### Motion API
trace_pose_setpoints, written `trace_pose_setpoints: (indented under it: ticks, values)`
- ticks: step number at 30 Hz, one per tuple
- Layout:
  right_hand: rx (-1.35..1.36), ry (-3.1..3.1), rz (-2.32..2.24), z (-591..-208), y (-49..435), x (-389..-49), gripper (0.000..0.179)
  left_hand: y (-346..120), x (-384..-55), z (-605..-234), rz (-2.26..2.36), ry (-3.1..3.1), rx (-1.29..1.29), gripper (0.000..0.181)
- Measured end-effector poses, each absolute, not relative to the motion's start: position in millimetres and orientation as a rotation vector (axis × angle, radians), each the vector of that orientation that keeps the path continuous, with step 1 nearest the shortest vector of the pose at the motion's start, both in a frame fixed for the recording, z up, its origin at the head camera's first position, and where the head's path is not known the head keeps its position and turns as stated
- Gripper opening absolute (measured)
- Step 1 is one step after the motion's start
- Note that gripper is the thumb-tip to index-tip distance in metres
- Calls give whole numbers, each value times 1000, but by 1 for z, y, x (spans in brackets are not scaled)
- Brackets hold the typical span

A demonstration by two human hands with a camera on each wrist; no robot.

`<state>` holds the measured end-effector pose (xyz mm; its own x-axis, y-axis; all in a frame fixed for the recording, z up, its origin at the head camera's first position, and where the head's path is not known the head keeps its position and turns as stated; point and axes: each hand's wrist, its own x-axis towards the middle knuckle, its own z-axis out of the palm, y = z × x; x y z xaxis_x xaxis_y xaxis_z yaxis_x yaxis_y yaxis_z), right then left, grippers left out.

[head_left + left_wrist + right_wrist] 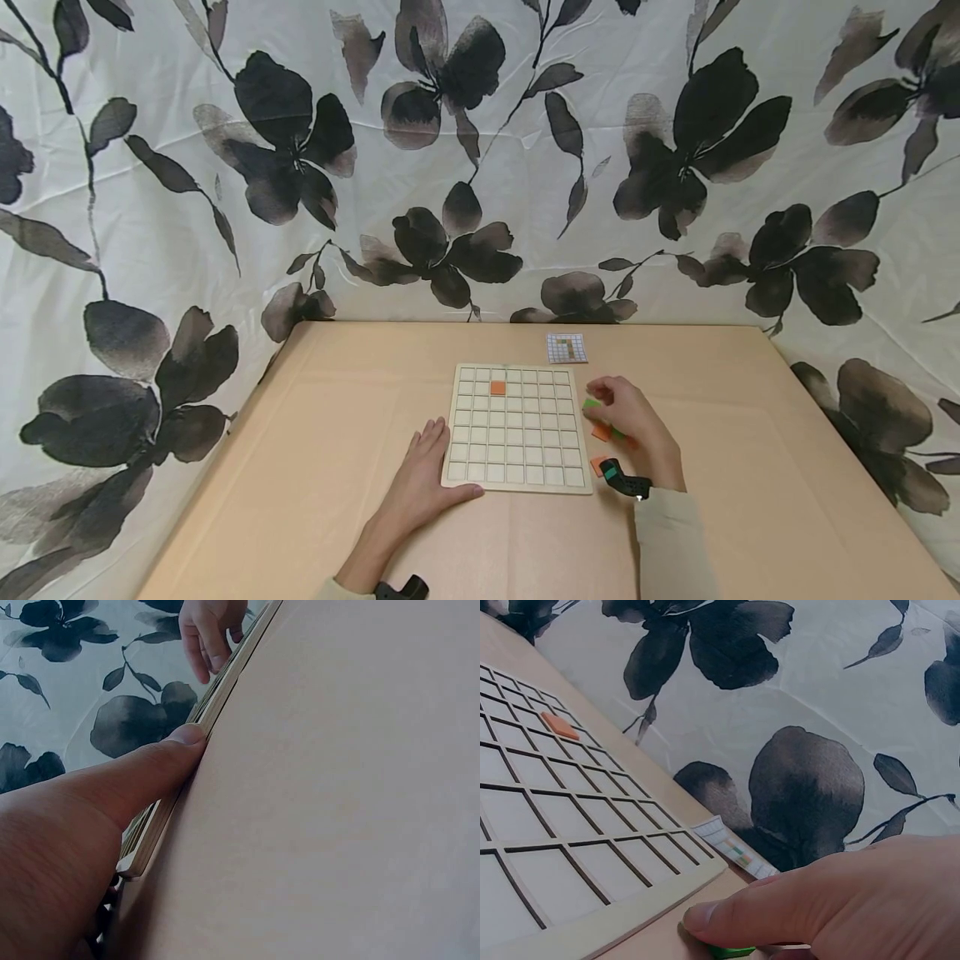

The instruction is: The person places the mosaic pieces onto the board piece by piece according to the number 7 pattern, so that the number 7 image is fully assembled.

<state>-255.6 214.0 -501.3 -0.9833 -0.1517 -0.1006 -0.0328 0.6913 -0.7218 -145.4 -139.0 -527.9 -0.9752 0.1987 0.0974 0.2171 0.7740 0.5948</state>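
Note:
A pale grid board [481, 485] of square cells lies on the table, with one orange tile [497, 387] in a cell near its far edge. My left hand [423, 483] steadies the board's near-left corner, fingers straight along the left side and thumb [169, 754] against the front edge. Just right of the board, my right hand [626, 408] pinches a green tile [592, 403] between thumb and fingers. In the right wrist view that green tile [731, 951] shows under the thumb, mostly hidden. Loose orange tiles [601, 432] and another green one lie below this hand, partly covered.
A small printed pattern card [567, 348] lies beyond the board's far right corner. Another orange tile [597, 466] sits by the board's right edge, near the right wrist's strap. A flowered cloth [450, 167] hangs behind the tan table [360, 375].

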Motion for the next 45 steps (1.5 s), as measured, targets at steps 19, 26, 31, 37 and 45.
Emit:
trace_pose_setpoints:
  ticks: [19, 26, 31, 37, 45]
  values:
    - [-145, 2789, -1104, -506, 215, -257, 37, -138, -145, -527, -976, -2935, -349, 115]
    - [-142, 2794, -1097, -508, 215, -259, 36, -138, -144, -527, -978, -2939, -348, 115]
    - [-126, 2809, -1104, -508, 215, -260, 34, -137, -144, -527, -969, -2943, -343, 115]
    - [-129, 2831, -1109, -508, 215, -259, 31, -138, -143, -526, -974, -2942, -340, 114]
    - [-112, 2841, -1133, -506, 214, -256, 27, -139, -143, -528, -967, -2947, -345, 115]
